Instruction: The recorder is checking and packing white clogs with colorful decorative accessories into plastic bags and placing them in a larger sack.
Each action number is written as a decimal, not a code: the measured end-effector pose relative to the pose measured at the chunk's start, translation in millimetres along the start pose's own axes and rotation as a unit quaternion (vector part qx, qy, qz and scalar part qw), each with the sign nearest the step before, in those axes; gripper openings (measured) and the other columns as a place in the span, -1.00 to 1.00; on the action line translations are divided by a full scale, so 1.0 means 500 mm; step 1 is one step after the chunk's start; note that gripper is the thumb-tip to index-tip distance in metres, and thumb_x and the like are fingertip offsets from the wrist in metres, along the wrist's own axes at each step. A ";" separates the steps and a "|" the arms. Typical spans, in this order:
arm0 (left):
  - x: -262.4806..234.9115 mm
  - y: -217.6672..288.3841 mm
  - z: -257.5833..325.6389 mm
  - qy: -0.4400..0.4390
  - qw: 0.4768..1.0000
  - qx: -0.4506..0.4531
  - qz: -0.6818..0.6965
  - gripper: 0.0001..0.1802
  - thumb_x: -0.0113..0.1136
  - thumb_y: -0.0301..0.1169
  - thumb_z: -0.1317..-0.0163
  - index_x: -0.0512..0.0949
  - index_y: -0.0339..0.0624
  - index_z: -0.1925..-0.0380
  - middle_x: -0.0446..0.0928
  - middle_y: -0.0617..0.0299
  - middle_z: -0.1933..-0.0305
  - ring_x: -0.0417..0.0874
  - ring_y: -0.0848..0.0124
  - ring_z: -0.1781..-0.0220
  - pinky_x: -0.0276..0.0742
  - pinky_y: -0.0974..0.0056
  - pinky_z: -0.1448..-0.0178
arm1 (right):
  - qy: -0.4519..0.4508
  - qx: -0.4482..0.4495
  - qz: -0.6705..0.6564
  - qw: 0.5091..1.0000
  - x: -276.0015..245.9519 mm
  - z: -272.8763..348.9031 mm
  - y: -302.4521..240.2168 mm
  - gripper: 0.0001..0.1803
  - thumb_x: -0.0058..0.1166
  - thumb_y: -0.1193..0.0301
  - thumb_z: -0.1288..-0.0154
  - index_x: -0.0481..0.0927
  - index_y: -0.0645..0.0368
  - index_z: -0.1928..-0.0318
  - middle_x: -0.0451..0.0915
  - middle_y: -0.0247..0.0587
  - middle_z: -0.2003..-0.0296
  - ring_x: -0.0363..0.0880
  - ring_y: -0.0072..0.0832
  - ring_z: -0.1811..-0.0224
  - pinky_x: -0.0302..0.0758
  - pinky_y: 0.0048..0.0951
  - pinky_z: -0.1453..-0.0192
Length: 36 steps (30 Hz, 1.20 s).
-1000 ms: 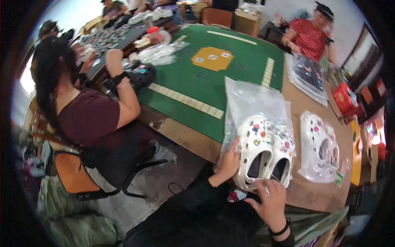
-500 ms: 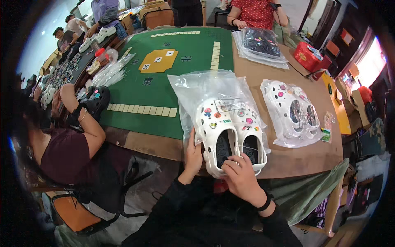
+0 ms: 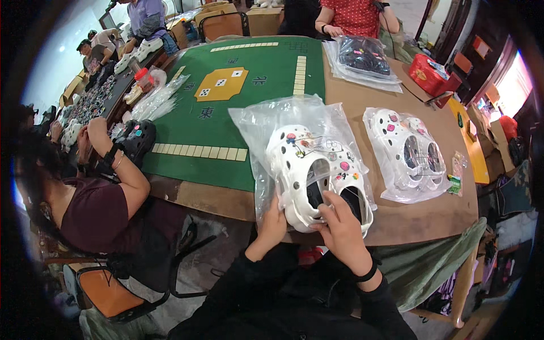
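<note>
A pair of white clogs [image 3: 296, 164] with colourful charms sits partly inside a clear plastic bag [image 3: 255, 124] at the table's near edge. The heel ends, with dark insoles, face me at the bag's mouth. My left hand [image 3: 271, 231] is closed around the bag's left edge beside the left clog's heel. With thumb and fingers, my right hand [image 3: 343, 231] grips the left clog's heel at its inner side, between the two shoes. The left clog is tilted inward against the right one. Part of my left fingers is hidden behind the bag and clog.
Another bagged pair of white clogs [image 3: 405, 153] lies to the right, near a small packet [image 3: 458, 173]. Bagged black clogs [image 3: 362, 56] and a red box [image 3: 430, 76] are farther back. A green mat [image 3: 226, 124] covers the table's left. A co-worker [image 3: 93, 212] sits at left.
The left clog has tilted and turned inward. My right hand has shifted slightly right and up along its heel, and my left hand has moved a little right and down.
</note>
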<state>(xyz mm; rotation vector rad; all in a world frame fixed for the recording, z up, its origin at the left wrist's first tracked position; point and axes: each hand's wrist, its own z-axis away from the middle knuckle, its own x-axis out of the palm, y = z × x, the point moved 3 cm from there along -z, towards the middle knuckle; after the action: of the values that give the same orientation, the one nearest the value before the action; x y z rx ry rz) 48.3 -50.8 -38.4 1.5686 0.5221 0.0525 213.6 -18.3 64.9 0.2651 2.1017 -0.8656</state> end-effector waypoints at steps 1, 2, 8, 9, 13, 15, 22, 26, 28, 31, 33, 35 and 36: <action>0.006 0.002 0.006 0.003 0.999 0.046 -0.013 -0.36 -0.21 -0.58 -0.23 -0.08 -0.24 -0.32 0.35 -0.22 -0.14 0.44 0.12 -0.17 0.30 0.23 -0.18 | 0.001 0.000 0.000 1.000 -0.002 -0.005 0.000 -0.57 0.19 0.54 0.13 0.43 0.21 0.14 0.33 0.00 -0.08 0.37 -0.08 -0.09 0.44 -0.24 -0.03; 0.009 -0.005 0.015 -0.003 1.000 0.007 0.002 -0.39 -0.21 -0.59 -0.25 -0.04 -0.27 -0.31 0.34 -0.12 -0.18 0.42 0.20 -0.18 0.28 0.28 -0.20 | -0.008 -0.009 0.013 1.000 -0.005 -0.014 -0.002 -0.56 0.20 0.51 0.11 0.43 0.19 0.12 0.32 0.00 -0.09 0.36 -0.09 -0.11 0.43 -0.25 -0.05; 0.012 -0.029 0.012 0.093 0.940 -0.089 0.316 -0.52 -0.26 -0.57 -0.32 0.08 -0.33 -0.26 0.29 0.08 -0.21 0.31 0.37 -0.22 0.18 0.34 -0.27 | -0.040 -0.018 0.083 0.996 -0.024 -0.026 -0.021 -0.42 0.24 0.37 0.07 0.41 0.07 -0.05 0.28 0.01 -0.15 0.23 -0.06 -0.22 0.26 -0.08 -0.19; 0.011 -0.027 0.009 0.114 0.924 -0.097 0.351 -0.53 -0.25 -0.55 -0.34 0.09 -0.33 -0.26 0.30 0.07 -0.20 0.32 0.38 -0.20 0.18 0.34 -0.27 | -0.037 -0.013 0.118 0.992 -0.042 -0.022 -0.029 -0.38 0.24 0.35 0.07 0.40 0.03 -0.09 0.27 0.00 -0.16 0.18 -0.03 -0.25 0.19 -0.01 -0.23; 0.000 -0.036 0.003 0.122 0.876 -0.113 0.453 -0.59 -0.25 -0.33 -0.40 0.19 -0.30 -0.18 0.32 0.13 -0.17 0.35 0.36 -0.19 0.27 0.26 -0.23 | -0.038 0.131 0.156 0.978 -0.080 0.032 -0.005 -0.13 0.37 0.16 0.25 0.33 -0.03 -0.19 0.09 0.13 -0.26 0.06 0.14 -0.28 0.08 0.06 -0.29; 0.001 -0.015 0.007 0.134 0.859 -0.126 0.478 -0.58 -0.25 -0.32 -0.41 0.17 -0.27 -0.19 0.31 0.13 -0.19 0.34 0.35 -0.20 0.27 0.23 -0.24 | -0.056 0.146 0.157 0.975 -0.079 0.066 0.019 -0.02 0.41 0.09 0.33 0.29 -0.05 -0.23 -0.01 0.28 -0.26 0.05 0.22 -0.27 0.11 0.07 -0.27; -0.005 -0.009 0.003 0.107 0.804 -0.113 0.574 -0.60 -0.23 -0.33 -0.39 0.17 -0.16 -0.20 0.29 0.19 -0.22 0.32 0.35 -0.23 0.25 0.20 -0.26 | -0.007 0.142 0.012 0.990 -0.019 0.091 0.028 -0.45 0.46 0.20 0.32 0.41 0.26 0.42 0.23 0.35 -0.15 0.44 0.07 -0.02 0.46 -0.21 0.05; -0.022 0.007 0.007 0.073 0.756 -0.134 0.637 -0.58 -0.28 -0.34 -0.38 0.16 -0.13 -0.22 0.30 0.21 -0.22 0.33 0.33 -0.24 0.24 0.16 -0.28 | 0.071 0.147 -0.037 0.986 -0.040 0.080 0.018 -0.44 0.46 0.26 0.31 0.42 0.29 0.36 0.39 0.26 -0.05 0.55 -0.02 0.11 0.49 -0.25 0.10; -0.016 -0.006 0.006 0.052 0.717 -0.142 0.681 -0.57 -0.32 -0.37 -0.36 0.14 -0.11 -0.23 0.27 0.17 -0.25 0.33 0.30 -0.25 0.24 0.16 -0.30 | 0.087 0.162 -0.061 0.981 -0.032 0.078 0.012 -0.44 0.46 0.27 0.31 0.42 0.29 0.34 0.39 0.25 -0.05 0.53 -0.02 0.08 0.48 -0.26 0.08; 0.018 0.006 0.015 0.056 0.741 -0.119 0.658 -0.61 -0.27 -0.33 -0.36 0.24 -0.11 -0.17 0.33 0.20 -0.20 0.36 0.31 -0.22 0.25 0.14 -0.31 | 0.107 0.201 -0.118 0.967 -0.024 0.080 0.004 -0.44 0.45 0.30 0.29 0.42 0.31 0.30 0.39 0.20 -0.06 0.50 -0.04 0.01 0.45 -0.27 0.01; 0.030 -0.015 0.025 0.045 0.772 -0.177 0.608 -0.61 -0.25 -0.36 -0.35 0.25 -0.14 -0.16 0.34 0.20 -0.19 0.38 0.35 -0.20 0.27 0.17 -0.30 | 0.128 0.206 -0.065 0.968 -0.028 0.081 -0.006 -0.44 0.44 0.32 0.29 0.43 0.31 0.29 0.39 0.17 -0.08 0.49 -0.07 0.01 0.42 -0.29 -0.02; 0.031 -0.042 0.019 0.010 0.764 -0.156 0.625 -0.62 -0.22 -0.38 -0.34 0.25 -0.15 -0.15 0.35 0.21 -0.19 0.38 0.34 -0.20 0.29 0.17 -0.28 | 0.106 0.252 -0.091 0.958 -0.023 0.088 -0.004 -0.43 0.44 0.35 0.29 0.43 0.32 0.25 0.39 0.16 -0.08 0.51 -0.12 0.06 0.43 -0.31 0.01; 0.031 -0.044 0.017 0.014 0.764 -0.154 0.626 -0.62 -0.22 -0.38 -0.34 0.25 -0.15 -0.15 0.35 0.21 -0.19 0.38 0.34 -0.20 0.29 0.17 -0.28 | 0.110 0.260 -0.103 0.954 -0.024 0.089 -0.002 -0.42 0.44 0.36 0.30 0.44 0.33 0.24 0.39 0.16 -0.08 0.51 -0.15 0.07 0.43 -0.31 0.02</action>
<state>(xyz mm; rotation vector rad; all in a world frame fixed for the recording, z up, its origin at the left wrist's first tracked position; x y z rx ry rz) 58.6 -54.0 -64.7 1.3272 -0.5850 1.1270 248.2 -47.1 55.6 0.4364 2.0920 -1.5790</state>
